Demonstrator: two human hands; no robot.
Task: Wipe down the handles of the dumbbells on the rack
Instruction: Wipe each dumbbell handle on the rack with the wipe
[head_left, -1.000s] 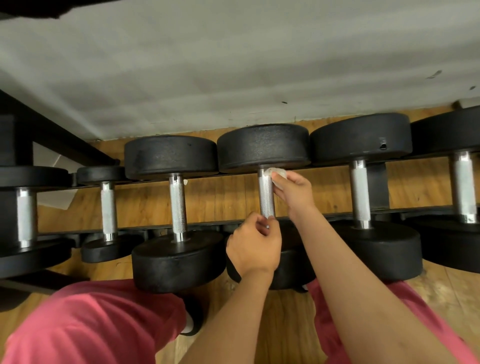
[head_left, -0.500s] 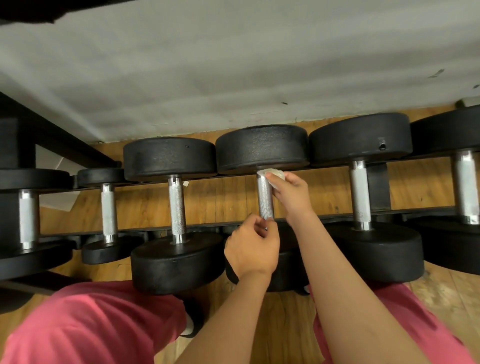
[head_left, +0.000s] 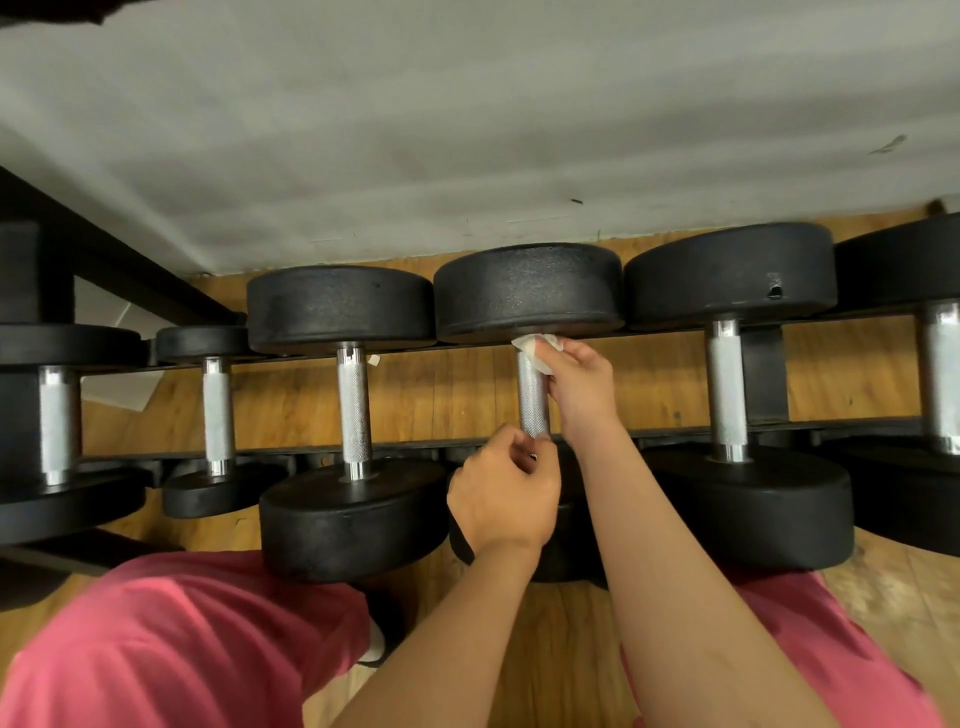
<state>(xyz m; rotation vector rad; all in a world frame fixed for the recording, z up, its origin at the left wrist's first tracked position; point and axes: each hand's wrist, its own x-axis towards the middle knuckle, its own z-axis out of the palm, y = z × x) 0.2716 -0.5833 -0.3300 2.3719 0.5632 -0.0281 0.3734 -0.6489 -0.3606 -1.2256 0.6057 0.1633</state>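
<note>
- The right hand (head_left: 576, 384) is pinching a small crumpled white wipe (head_left: 535, 351) between thumb and fingertips, pressing it against the far end of the knurled silver metal handle (head_left: 532, 402) of a black round-headed dumbbell (head_left: 527, 291).
- The wipe is sitting right under that dumbbell's far head, touching the top of the handle.
- The left hand (head_left: 506, 493) is curling its fingers and thumb around the near end of the same handle, grasping it and hiding most of the near head.
- The handle is spanning the two rails of the black metal rack (head_left: 762, 374), pointing away from the person.
- Just left of the handle, a slimmer-handled black dumbbell (head_left: 354, 410) is resting on the rack. Just right of it, a thicker-handled black dumbbell (head_left: 727, 384) is doing the same.
- Beyond the handle, a grey wall (head_left: 467, 130) is rising.
- Under the handle, a brown wooden floor (head_left: 457, 395) is showing between the rails.
- Nearer than the handle, the person's pink shorts (head_left: 156, 649) are filling both lower corners.
</note>
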